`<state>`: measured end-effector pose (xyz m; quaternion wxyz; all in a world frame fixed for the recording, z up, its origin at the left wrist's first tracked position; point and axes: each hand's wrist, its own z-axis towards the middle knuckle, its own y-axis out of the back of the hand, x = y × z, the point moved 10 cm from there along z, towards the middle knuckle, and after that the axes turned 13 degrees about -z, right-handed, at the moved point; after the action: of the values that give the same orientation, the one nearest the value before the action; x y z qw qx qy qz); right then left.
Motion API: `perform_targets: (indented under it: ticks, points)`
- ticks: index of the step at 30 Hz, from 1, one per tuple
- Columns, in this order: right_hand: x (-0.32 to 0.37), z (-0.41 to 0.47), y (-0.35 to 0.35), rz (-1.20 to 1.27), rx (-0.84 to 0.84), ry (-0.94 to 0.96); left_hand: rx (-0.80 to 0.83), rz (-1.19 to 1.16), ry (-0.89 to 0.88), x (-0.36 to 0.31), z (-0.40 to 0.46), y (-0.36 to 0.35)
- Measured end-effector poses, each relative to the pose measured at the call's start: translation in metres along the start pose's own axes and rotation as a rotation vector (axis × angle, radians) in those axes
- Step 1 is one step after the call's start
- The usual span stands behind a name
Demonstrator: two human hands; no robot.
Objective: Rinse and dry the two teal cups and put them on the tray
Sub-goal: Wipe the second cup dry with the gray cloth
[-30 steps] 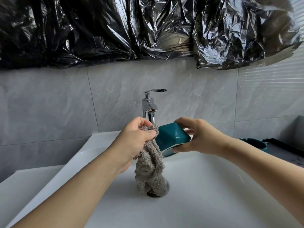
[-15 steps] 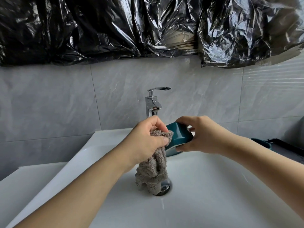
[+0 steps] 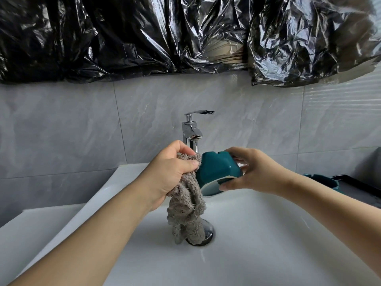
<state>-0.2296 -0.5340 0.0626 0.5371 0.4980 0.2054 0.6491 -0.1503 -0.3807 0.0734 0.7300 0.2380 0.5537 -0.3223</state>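
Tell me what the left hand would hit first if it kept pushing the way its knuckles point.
Most likely the teal cup: the left hand points right with the grey cloth bunched in its grip, and the cloth already looks to touch the cup's side, which the right hand holds tipped over the sink.

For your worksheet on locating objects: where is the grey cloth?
In the head view, the cloth hangs from the left hand over the drain, touching the cup.
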Motion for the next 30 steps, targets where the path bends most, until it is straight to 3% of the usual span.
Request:
perform_targets:
  ticks: [6, 10, 17, 23, 26, 30]
  points:
    - [0.016, -0.003, -0.002, -0.215, -0.013, 0.047, 0.096, 0.221, -0.082, -0.001, -0.007, -0.027]
    - [0.013, -0.002, 0.003, -0.219, -0.044, 0.028, 0.128, 0.252, -0.132, 0.001, -0.005, -0.030]
    - [0.048, -0.006, 0.009, -0.462, -0.168, 0.234, 0.082, 0.342, -0.098, 0.002, -0.002, -0.020]
    - [0.054, -0.008, 0.007, -0.599, -0.211, 0.315, -0.017, 0.271, -0.078, 0.004, 0.002, -0.014]
    - [0.049, -0.007, 0.006, -0.480, -0.191, 0.295, -0.040, 0.131, 0.006, 0.012, 0.004, -0.009]
    - [0.012, -0.001, 0.003, -0.157, -0.087, 0.102, -0.095, -0.150, 0.069, 0.018, 0.004, 0.003]
